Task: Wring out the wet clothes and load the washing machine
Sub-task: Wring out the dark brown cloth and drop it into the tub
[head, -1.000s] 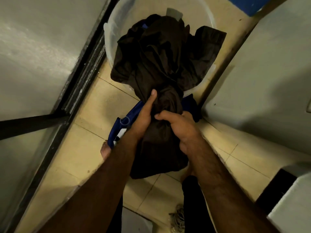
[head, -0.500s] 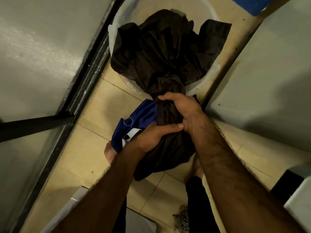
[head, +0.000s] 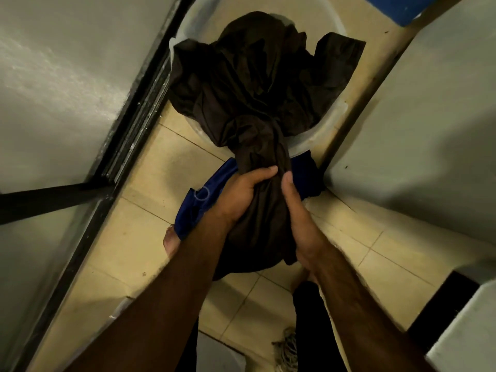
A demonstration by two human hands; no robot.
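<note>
Wringing: left hand (head: 239,196) and right hand (head: 302,221) both clench the brown garment (head: 255,103) side by side outside the tub (head: 332,118), axis running tub-to-hands.

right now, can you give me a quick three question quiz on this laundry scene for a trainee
1. True or false: both the left hand and the right hand grip the dark brown garment.
2. Pick one: the garment's loose far end spreads over A) the pale plastic tub, B) a chair, C) a sink.
3. Fill the gap: the second cloth, seen beneath the hands, is ___ in colour.

Key: 1 true; 2 A; 3 blue.
</note>
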